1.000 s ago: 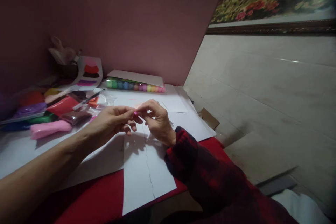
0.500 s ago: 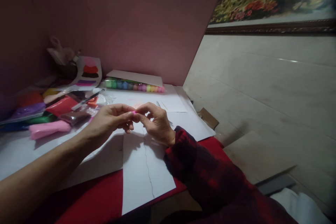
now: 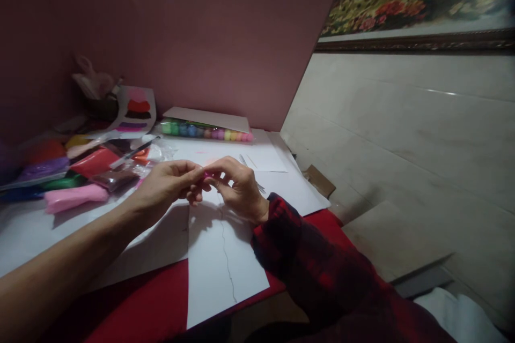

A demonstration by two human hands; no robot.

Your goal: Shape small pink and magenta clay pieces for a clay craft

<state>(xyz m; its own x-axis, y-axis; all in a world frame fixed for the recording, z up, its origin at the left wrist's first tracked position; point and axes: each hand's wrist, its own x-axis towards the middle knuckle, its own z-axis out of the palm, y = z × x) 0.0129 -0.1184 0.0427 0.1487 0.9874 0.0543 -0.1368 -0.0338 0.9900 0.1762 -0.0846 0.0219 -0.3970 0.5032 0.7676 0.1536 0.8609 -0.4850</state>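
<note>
A small bright pink lump of modelling clay (image 3: pixel 207 174) is pinched between the fingertips of both hands, mostly covered by them. My left hand (image 3: pixel 171 182) grips it from the left with thumb and forefinger. From the other side, my right hand (image 3: pixel 239 187) closes thumb and forefinger on the same lump. Both hands hover over a sheet of white paper (image 3: pixel 213 278) with a wavy pencil line running down it. Beyond the right hand lie thin metal tools (image 3: pixel 259 186), partly hidden.
Packets of coloured clay (image 3: pixel 96 163), a pink one (image 3: pixel 76 198) nearest, crowd the left side. A clear pack of coloured balls (image 3: pixel 209 133) lies at the back under a white card. Red cloth (image 3: pixel 137 311) shows at the table's front edge. A tiled wall (image 3: pixel 402 128) stands right.
The fingertips have shifted slightly around the pink clay, and less of it shows now. The arms and everything on the table stay where they were.
</note>
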